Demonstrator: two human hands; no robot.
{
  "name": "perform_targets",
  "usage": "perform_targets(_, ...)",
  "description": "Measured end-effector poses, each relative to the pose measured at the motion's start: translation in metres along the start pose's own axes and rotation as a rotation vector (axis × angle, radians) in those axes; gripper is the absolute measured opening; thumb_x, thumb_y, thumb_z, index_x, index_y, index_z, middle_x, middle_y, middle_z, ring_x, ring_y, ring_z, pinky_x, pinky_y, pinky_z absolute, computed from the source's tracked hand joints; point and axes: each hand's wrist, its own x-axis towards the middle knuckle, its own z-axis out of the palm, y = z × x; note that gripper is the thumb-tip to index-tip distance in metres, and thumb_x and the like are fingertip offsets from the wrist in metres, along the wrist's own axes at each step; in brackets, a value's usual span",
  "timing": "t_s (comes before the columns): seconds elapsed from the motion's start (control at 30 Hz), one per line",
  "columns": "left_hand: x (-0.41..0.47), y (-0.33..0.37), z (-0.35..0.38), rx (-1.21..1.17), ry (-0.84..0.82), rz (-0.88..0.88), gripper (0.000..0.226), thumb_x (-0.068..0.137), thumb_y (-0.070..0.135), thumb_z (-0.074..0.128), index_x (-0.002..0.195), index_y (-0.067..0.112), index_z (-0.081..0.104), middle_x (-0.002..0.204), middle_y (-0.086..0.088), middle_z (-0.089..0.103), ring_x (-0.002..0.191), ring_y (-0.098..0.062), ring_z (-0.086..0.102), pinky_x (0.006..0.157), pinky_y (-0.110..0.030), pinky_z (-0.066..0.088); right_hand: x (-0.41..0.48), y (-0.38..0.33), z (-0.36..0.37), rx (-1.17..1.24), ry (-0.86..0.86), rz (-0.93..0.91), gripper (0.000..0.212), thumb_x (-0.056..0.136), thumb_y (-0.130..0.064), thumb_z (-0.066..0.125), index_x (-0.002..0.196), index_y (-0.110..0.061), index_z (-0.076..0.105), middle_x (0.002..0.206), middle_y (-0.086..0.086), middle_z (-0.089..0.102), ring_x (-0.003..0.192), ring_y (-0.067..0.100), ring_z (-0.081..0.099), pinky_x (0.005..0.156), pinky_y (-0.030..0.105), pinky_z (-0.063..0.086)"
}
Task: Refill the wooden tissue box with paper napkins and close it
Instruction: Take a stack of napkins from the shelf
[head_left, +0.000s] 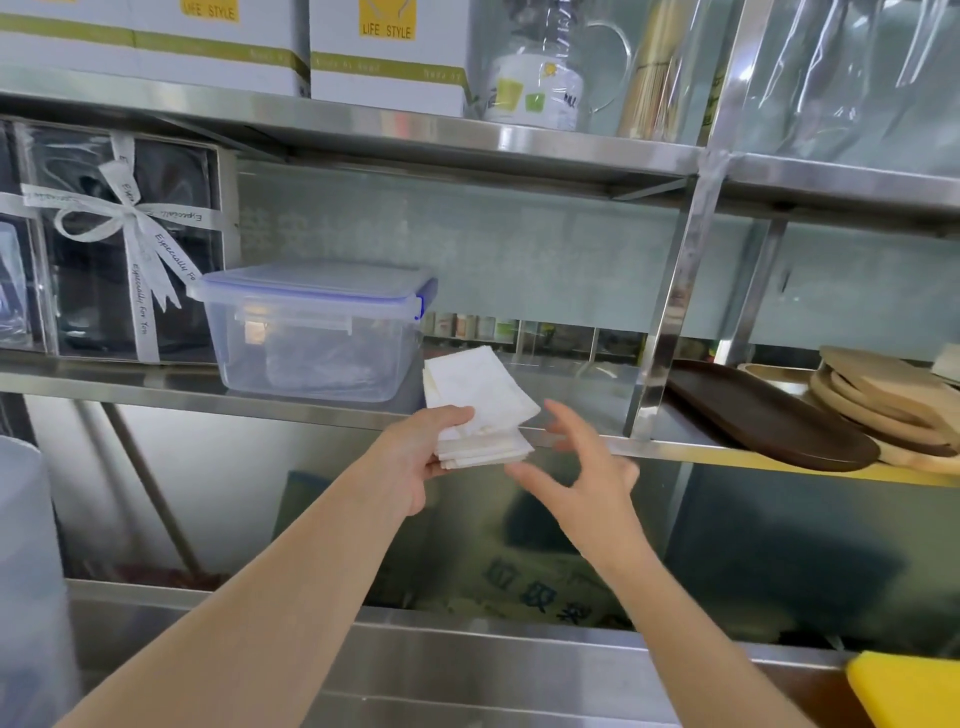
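Yellow board (906, 688) cut by corner; blurred right-hand fingers (558, 431)

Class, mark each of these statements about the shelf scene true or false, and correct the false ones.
1. The left hand holds a stack of white napkins. True.
2. The right hand grips the napkins too. False: it is open beside them.
3. The clear plastic container has its lid on. True.
4. The dark tray lies left of the container. False: it lies to the right.
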Motion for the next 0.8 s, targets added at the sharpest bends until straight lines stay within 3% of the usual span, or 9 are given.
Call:
perform_targets(0.07,-0.006,-0.001,0.0,-0.048,0.004,-0.003,0.015,0.077,0.019,0.073,0.081,0.015,0.058,0.089,-0.005,0.063,0.082,-0.019,0.058,0.062,-0.024,0.043,-0.011,-0.001,0.003,0.507,-0.007,0.424,0.053,0.077,-0.048,0.065,0.124,-0.027,0.05,0.115,-0.013,0.06,0.113,0.016,0.051,0.1,0.036,0.031)
perform_targets(0.1,-0.011,-0.003,0.0,-0.059,0.005,-0.005,0.016,0.076,0.02,0.073,0.082,0.015,0.059,0.09,-0.005,0.064,0.082,-0.019,0.059,0.062,-0.024,0.041,-0.016,0.0,0.006,0.679,-0.067,0.577,0.047,0.08,-0.049,0.062,0.116,-0.021,0.055,0.116,-0.005,0.063,0.109,0.017,0.055,0.105,0.04,0.029)
perform_targets(0.17,-0.019,-0.009,0.0,-0.059,0.016,-0.009,0.019,0.075,0.022,0.073,0.088,0.015,0.062,0.092,-0.006,0.065,0.084,-0.02,0.059,0.06,-0.024,0.038,-0.026,-0.002,0.013,0.862,-0.238,0.694,0.043,0.084,-0.053,0.052,0.108,-0.018,0.058,0.115,-0.001,0.062,0.106,0.016,0.055,0.114,0.044,0.017)
perform_targets(0.27,-0.032,-0.017,0.0,-0.067,0.001,-0.015,0.024,0.075,0.021,0.074,0.094,0.012,0.063,0.097,-0.008,0.066,0.088,-0.022,0.06,0.065,-0.026,0.042,-0.034,-0.014,0.017,1.0,-0.31,0.677,0.044,0.082,-0.057,0.049,0.107,-0.022,0.057,0.109,-0.005,0.062,0.101,0.012,0.054,0.115,0.044,0.01)
perform_targets(0.43,-0.054,-0.022,-0.002,-0.059,-0.001,-0.033,0.028,0.071,0.021,0.078,0.093,0.009,0.065,0.102,-0.01,0.068,0.095,-0.026,0.061,0.084,-0.032,0.046,-0.041,-0.039,0.004,1.087,-0.254,0.645,0.052,0.081,-0.055,0.054,0.118,-0.019,0.058,0.115,0.001,0.066,0.104,0.015,0.057,0.111,0.043,0.016)
perform_targets(0.57,-0.081,-0.023,-0.005,-0.05,-0.03,-0.014,0.029,0.072,0.016,0.076,0.098,0.009,0.066,0.103,-0.01,0.069,0.094,-0.025,0.061,0.073,-0.03,0.046,-0.055,-0.056,-0.006,0.944,-0.205,0.632,0.029,0.085,-0.035,0.061,0.106,-0.016,0.065,0.109,0.002,0.07,0.1,0.016,0.06,0.103,0.041,0.022)
perform_targets(0.67,-0.108,-0.021,-0.011,-0.078,-0.091,-0.01,0.029,0.073,0.015,0.074,0.101,0.009,0.067,0.097,-0.008,0.072,0.087,-0.022,0.063,0.067,-0.028,0.045,-0.071,-0.065,-0.014,0.908,-0.17,0.637,0.027,0.083,-0.026,0.063,0.107,-0.012,0.066,0.11,0.005,0.071,0.099,0.018,0.061,0.096,0.039,0.022)
perform_targets(0.8,-0.143,-0.01,-0.033,-0.009,-0.17,-0.006,0.044,0.075,0.037,0.067,0.112,0.013,0.063,0.105,-0.006,0.071,0.098,-0.022,0.062,0.067,-0.024,0.036,-0.101,-0.078,-0.039,0.917,-0.232,0.628,0.017,0.081,-0.021,0.063,0.096,-0.015,0.069,0.107,0.003,0.072,0.102,0.019,0.059,0.097,0.036,0.02)
